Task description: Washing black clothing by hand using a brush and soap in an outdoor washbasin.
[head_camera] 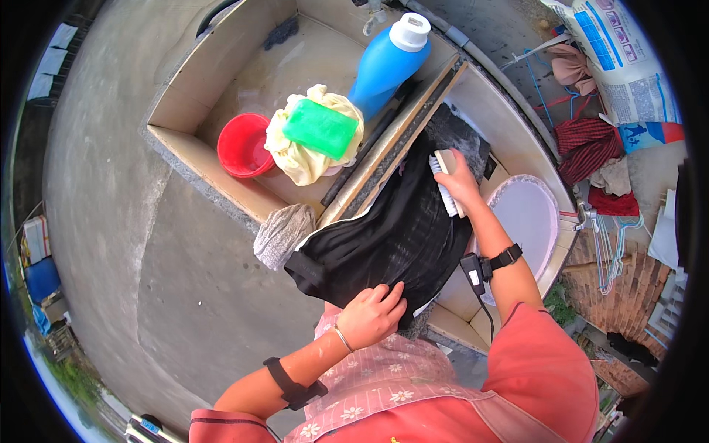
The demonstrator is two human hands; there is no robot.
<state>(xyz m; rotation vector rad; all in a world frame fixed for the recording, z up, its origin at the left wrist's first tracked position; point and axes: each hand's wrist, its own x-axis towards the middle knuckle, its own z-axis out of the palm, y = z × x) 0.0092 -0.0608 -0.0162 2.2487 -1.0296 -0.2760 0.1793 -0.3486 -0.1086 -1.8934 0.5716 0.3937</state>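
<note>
A wet black garment (382, 238) lies spread over a washing slab between the two basins of a tiled sink. With my right hand (461, 180) I grip a scrub brush (445, 183); its white bristles face the cloth near the slab's far right part. My left hand (372, 314) holds the garment down by its near edge, fingers bent over the fabric. Right of the cloth, a round tub (523, 221) of cloudy water stands in the right basin. A grey knitted cloth (285, 235) hangs on the sink's corner beside the garment.
In the left basin are a red bucket (243, 145), a blue detergent bottle (382, 69) with a white cap, and a green soap bar (321, 128) on bundled cream cloth (302, 170). A tap (374, 19) is at the back. Wire hangers (609, 249) hang at right.
</note>
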